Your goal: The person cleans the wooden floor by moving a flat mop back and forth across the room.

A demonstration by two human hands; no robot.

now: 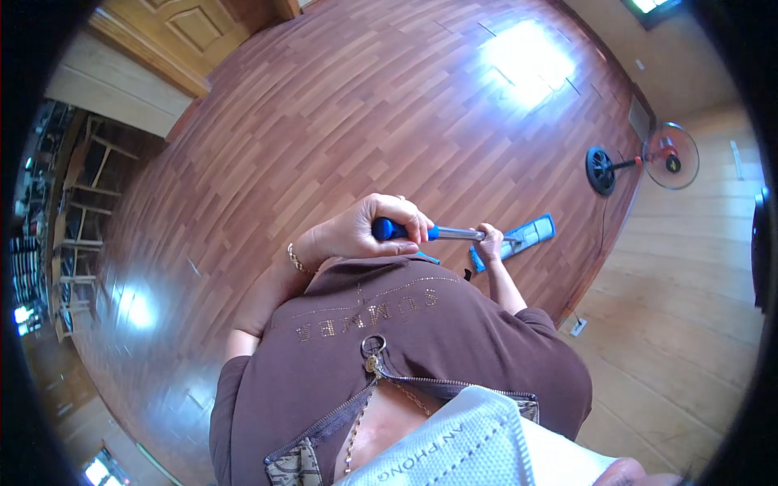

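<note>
A flat mop with a blue-edged, pale blue head [531,234] lies against the wood-look floor to my right. Its silver pole [459,233] slants from there up toward my chest and ends in a blue grip. Around that grip the fingers of my left hand [395,224] are wrapped, with a gold bracelet at the wrist. My right hand [489,245] is closed on the pole farther down, close to the mop head. Part of the mop head is hidden behind my right hand and forearm.
A standing fan [671,157] with a round black base [600,171] is by the right wall, its cord running along the floor. A wall socket [578,327] sits low nearby. At left stands a wooden rack [83,212]; a wooden door [190,32] is at the far left.
</note>
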